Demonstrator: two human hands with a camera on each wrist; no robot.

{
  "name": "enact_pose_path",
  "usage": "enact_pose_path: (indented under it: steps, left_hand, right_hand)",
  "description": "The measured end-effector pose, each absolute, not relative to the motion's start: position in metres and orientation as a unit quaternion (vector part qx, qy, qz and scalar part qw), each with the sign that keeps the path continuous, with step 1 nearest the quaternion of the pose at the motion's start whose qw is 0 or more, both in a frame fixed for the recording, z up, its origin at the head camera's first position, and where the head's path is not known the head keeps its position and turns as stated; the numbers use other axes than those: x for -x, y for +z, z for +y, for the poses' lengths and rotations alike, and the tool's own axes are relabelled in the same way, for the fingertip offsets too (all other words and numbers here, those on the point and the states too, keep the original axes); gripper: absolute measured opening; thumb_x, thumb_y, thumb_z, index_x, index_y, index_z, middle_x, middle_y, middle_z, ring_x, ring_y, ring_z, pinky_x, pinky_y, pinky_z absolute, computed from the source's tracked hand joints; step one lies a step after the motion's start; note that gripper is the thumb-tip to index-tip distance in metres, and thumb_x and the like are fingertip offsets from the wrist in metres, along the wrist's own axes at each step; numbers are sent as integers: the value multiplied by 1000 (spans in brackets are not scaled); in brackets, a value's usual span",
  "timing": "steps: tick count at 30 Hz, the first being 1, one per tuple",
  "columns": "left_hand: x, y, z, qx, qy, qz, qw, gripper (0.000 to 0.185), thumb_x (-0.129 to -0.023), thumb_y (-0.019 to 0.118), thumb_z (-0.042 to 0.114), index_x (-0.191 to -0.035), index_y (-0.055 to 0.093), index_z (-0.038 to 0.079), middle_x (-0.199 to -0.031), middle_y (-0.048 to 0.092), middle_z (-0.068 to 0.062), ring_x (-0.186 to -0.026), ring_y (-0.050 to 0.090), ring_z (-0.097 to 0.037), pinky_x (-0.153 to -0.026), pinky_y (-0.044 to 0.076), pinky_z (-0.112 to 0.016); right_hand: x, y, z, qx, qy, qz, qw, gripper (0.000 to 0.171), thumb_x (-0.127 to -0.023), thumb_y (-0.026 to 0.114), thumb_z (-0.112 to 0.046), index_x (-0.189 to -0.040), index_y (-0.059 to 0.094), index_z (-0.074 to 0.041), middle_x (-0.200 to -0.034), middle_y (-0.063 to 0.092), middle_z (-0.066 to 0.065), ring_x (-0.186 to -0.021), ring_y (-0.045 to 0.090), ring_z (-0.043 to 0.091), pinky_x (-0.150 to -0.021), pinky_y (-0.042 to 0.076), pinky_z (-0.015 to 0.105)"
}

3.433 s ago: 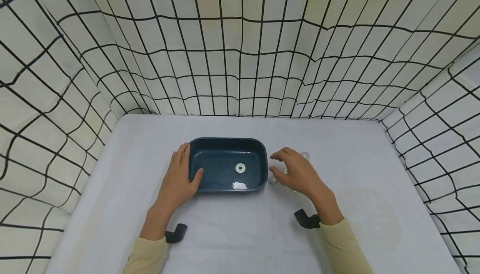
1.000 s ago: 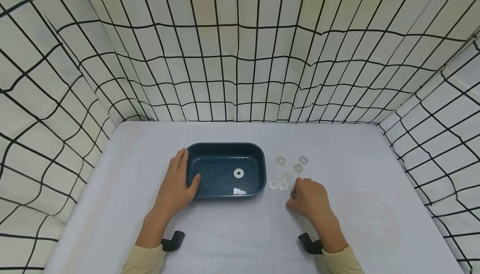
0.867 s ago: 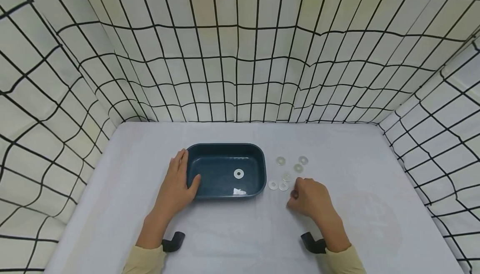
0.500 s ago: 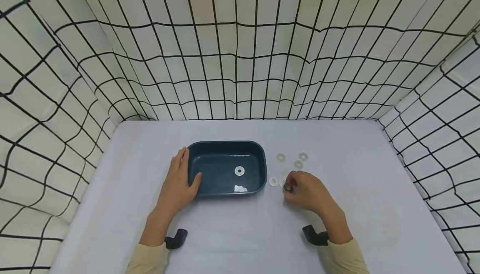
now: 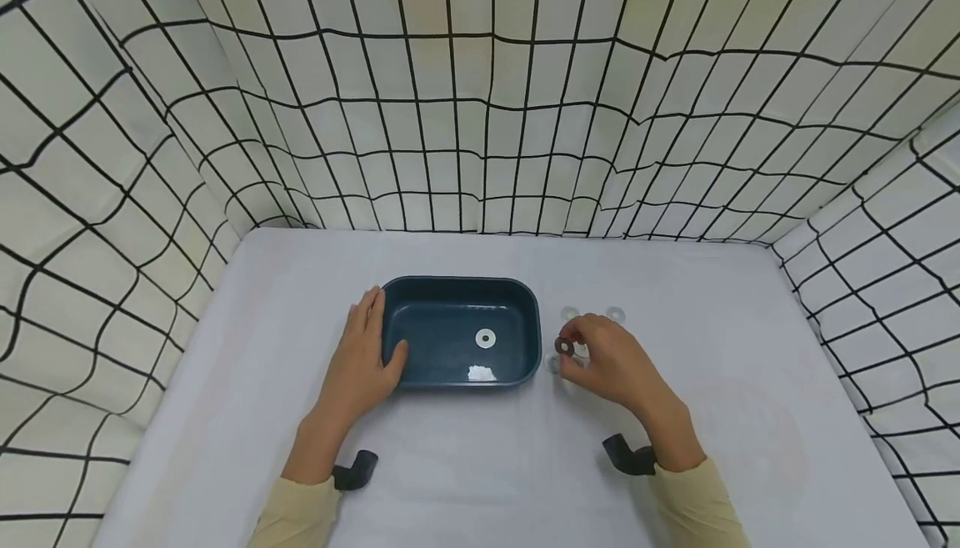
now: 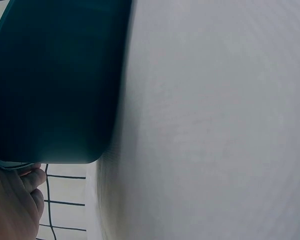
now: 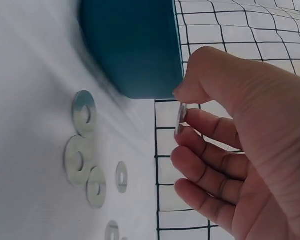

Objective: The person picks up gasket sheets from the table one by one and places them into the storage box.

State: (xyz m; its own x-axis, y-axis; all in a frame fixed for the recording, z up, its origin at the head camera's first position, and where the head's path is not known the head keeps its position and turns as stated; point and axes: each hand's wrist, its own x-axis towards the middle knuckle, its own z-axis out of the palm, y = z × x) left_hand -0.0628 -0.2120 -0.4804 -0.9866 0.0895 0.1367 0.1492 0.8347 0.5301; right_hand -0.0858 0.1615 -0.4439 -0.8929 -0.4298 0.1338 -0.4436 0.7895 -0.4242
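Observation:
A dark blue-green rectangular tub stands on the white table. My left hand grips its left end, thumb over the rim and fingers along the outer wall. One flat washer lies on the tub's floor. Just right of the tub, my right hand pinches another washer by its edge, above the table. In the right wrist view that washer shows nearly edge-on between thumb and fingers. Several loose washers lie beneath, partly hidden by the hand in the head view.
Black netting over pale cloth walls in the back and both sides of the white table. A dark bent piece sticks out at the left wrist, and a similar piece at the right.
Earlier, the right hand reached out with nothing visible in its grasp; it then picked up a washer. Over the last second it has raised the washer and moved it toward the tub.

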Motion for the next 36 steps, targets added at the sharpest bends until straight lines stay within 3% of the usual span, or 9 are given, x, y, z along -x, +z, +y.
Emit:
enact_pose_path:
  steps: [6,16,25,36]
  left_hand:
    - [64,-479,-220,68,-275,-957,69,85,-101,61,23,-167,16,-4,-175,19,-24,-163,21,-47,-136,17,-57]
    - [60,-480,-220,60,-283,-955,63,83,-101,61,22,-167,17,-4,-176,19,-24,-163,19,-49,-135,19,-59]
    - [58,-481,-215,65,-285,-953,79,84,-101,61,22,-167,17,-4,-175,20,-25,-163,21,-48,-137,15,-55]
    - [63,-483,-212,71,-285,-954,65,83,-102,61,22,-167,16,-4,-176,18,-24,-163,19,-48,-135,18,-59]
  right_hand:
    - [100,-427,145,-251,216,-943,27,23,-87,79,-20,-108,73,-11,-100,75,3,-96,70,20,-85,61,39]
    - [117,-408,118,-276,197,-940,-16,26,-88,80,-20,-111,75,-9,-105,76,3,-99,70,20,-89,63,37]
    - [127,-408,103,-310,136,-941,9,23,-91,78,-22,-111,76,-10,-105,76,3,-98,68,20,-91,62,37]
    - [137,-407,96,-321,105,-941,19,26,-90,78,-25,-111,75,-10,-105,76,4,-100,64,22,-103,56,41]
